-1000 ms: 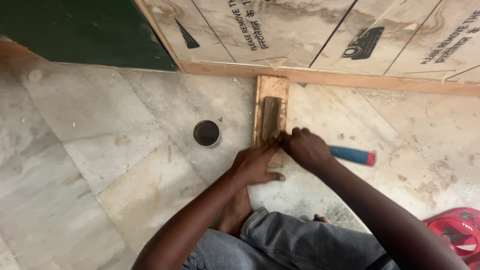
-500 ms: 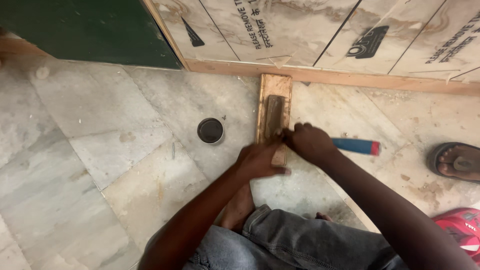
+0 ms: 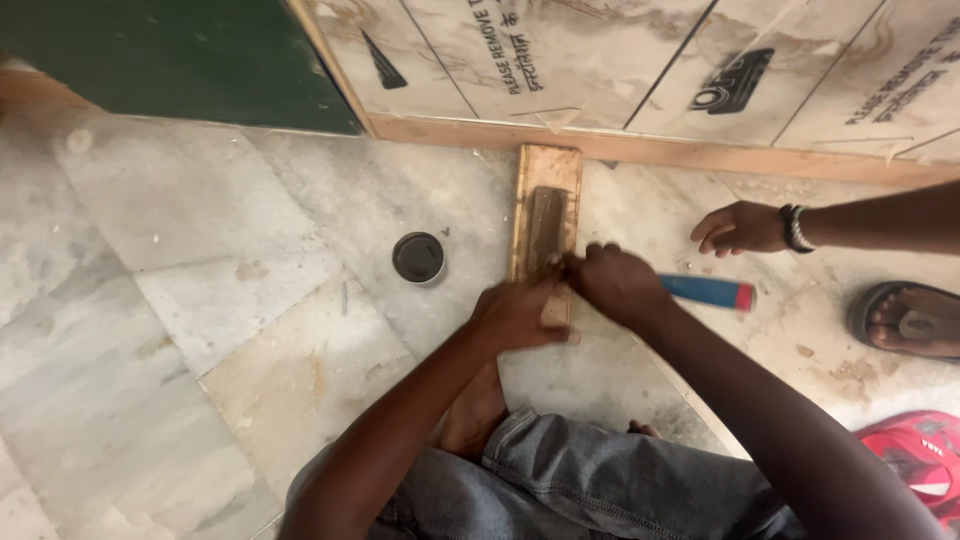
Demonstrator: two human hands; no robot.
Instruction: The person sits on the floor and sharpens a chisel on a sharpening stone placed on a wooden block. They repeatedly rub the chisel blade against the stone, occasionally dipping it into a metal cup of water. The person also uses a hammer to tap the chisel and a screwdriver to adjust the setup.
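A long wooden block (image 3: 545, 165) lies on the stone floor with a dark sharpening stone (image 3: 546, 218) set into it. My right hand (image 3: 615, 285) grips a tool with a blue handle (image 3: 710, 292) and red end, angled down onto the block's near end. My left hand (image 3: 520, 315) is beside it, fingers pressed on the tool's front part against the block. The tool's tip is hidden under my fingers.
A small round dark tin (image 3: 419, 258) sits left of the block. Another person's hand (image 3: 738, 228) with a bracelet rests on the floor at right, near their sandalled foot (image 3: 905, 320). A red object (image 3: 915, 455) lies at bottom right. Printed boards (image 3: 650, 60) lean behind.
Another person's hand has come in from the right, and a sandalled foot has appeared there. My hands stay on the tool at the block's near end.
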